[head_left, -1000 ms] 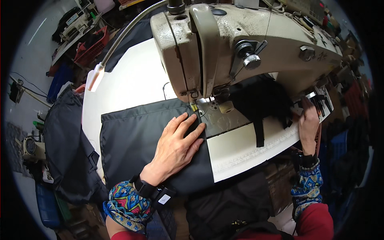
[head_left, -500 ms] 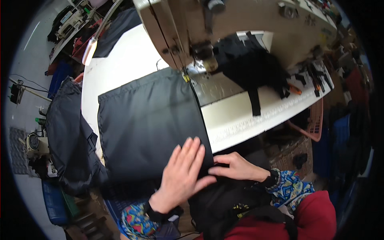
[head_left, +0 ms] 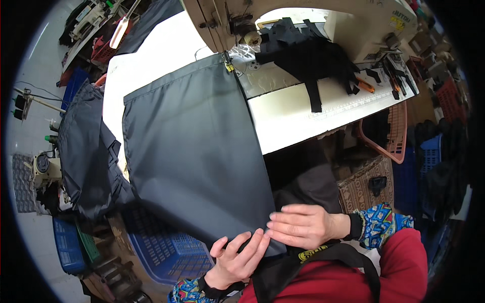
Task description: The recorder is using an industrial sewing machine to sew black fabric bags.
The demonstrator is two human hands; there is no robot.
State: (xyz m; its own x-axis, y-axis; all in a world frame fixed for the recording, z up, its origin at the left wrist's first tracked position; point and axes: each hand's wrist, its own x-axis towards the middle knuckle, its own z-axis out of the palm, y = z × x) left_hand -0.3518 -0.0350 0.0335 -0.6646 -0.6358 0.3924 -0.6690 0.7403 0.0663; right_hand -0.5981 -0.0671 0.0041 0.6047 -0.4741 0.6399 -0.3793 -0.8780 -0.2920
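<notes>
A dark grey fabric panel (head_left: 192,136) lies across the white sewing table (head_left: 151,63) and hangs over its near edge towards me. Its far right corner sits at the presser foot (head_left: 229,66) of the beige sewing machine (head_left: 283,11). My left hand (head_left: 240,258) has its fingers bent over the panel's near end, the thumb out of sight. Just beside it, my right hand (head_left: 305,227) closes on the panel's right edge, fingers together. The fingertips of both hands almost meet at the near right corner.
Black fabric pieces (head_left: 313,55) are heaped under the machine arm. An orange-handled cutter (head_left: 366,86) and small tools lie at the table's right end. More dark fabric (head_left: 86,151) drapes at the left. A blue basket (head_left: 172,255) and a pink basket (head_left: 399,134) stand below.
Both hands have come nearer to me, drawing the panel's near end lower over the table edge. My left hand has gone from lying flat on the panel to bent fingers at its end.
</notes>
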